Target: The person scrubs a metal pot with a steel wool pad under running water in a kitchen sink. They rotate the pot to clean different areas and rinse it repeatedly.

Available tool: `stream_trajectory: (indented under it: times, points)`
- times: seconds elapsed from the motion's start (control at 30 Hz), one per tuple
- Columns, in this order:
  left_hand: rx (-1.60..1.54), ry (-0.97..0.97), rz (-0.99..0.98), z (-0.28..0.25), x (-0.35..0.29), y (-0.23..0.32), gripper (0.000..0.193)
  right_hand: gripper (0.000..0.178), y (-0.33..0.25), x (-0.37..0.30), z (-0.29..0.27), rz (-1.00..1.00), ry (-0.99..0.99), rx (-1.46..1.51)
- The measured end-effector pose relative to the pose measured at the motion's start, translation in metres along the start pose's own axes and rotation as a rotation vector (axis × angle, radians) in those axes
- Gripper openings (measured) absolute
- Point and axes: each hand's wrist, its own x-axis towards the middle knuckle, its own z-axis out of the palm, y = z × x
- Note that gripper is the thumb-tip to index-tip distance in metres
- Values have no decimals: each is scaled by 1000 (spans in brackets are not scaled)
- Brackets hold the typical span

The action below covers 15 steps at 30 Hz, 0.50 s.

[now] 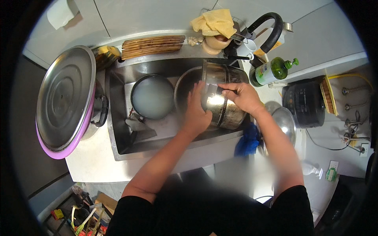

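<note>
A scuffed steel pot (234, 106) lies tilted on its side over the right part of the sink (111, 129). My left hand (199, 110) rests against the pot near its rim, fingers stretched out and pointing away from me. Against the pot's upper wall, my right hand (244, 97) pinches a small flat piece with a dark edge; its exact kind does not show. Left of the pot, partly hidden by it and my left hand, is a round metal bowl (183, 84). A round pan of cloudy water (152, 97) stands farther left in the sink.
A grey cloth (139, 128) lies in the sink. At left stands a large lid (65, 98) above a purple rim. Behind are bamboo sticks (153, 45), a yellow cloth (214, 22) and a black faucet (275, 29). A green bottle (271, 72) and black appliance (303, 100) stand right.
</note>
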Motion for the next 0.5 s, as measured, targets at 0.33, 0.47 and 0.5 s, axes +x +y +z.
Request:
stream_trajectory:
  times: [0.33,0.47,0.5]
  points:
    - [109,40,42,2,-2,0,85,27,-4,3,6,-58,-8,-56]
    - [101,35,44,-1,-2,1,86,26,0,1,-5,-43,-1,-64]
    - [98,38,51,-1,-2,-1,86,26,-2,2,-9,-31,-14,-87]
